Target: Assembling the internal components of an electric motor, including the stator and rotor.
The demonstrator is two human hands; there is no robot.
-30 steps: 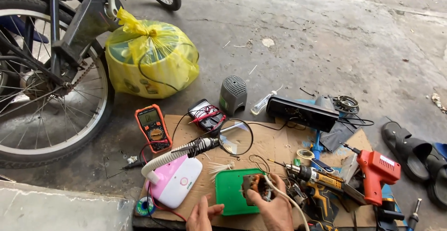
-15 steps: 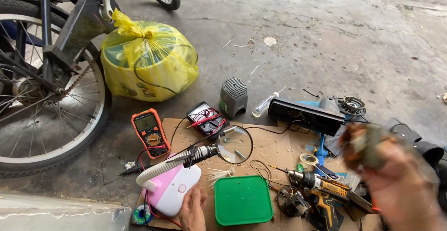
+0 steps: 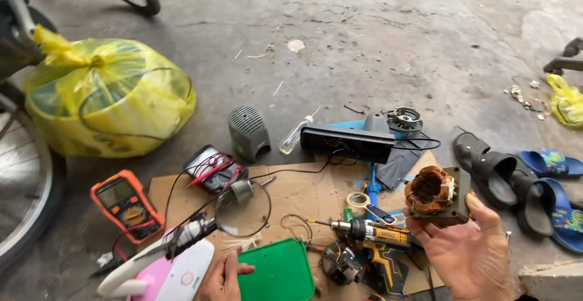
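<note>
motor stator (image 3: 432,193) with copper windings, lifted in the right hand (image 3: 467,252) at the lower right of the frame.

right hand's fingers curl loosely under the stator's square metal frame, palm up, holding it above a yellow drill (image 3: 373,234). left hand (image 3: 223,275), at the bottom edge, rests half-open with fingertips on the green lid (image 3: 280,272), gripping nothing. magnifier lamp (image 3: 243,213) and orange multimeter (image 3: 126,202) lie left; yellow bag (image 3: 106,98) sits upper left.

A yellow bag (image 3: 106,98) sits far left beside a bicycle wheel (image 3: 24,198); an orange multimeter (image 3: 126,204) lies near it, a grey vent cover (image 3: 248,132) mid-scene, black and blue sandals (image 3: 522,182) at right
</note>
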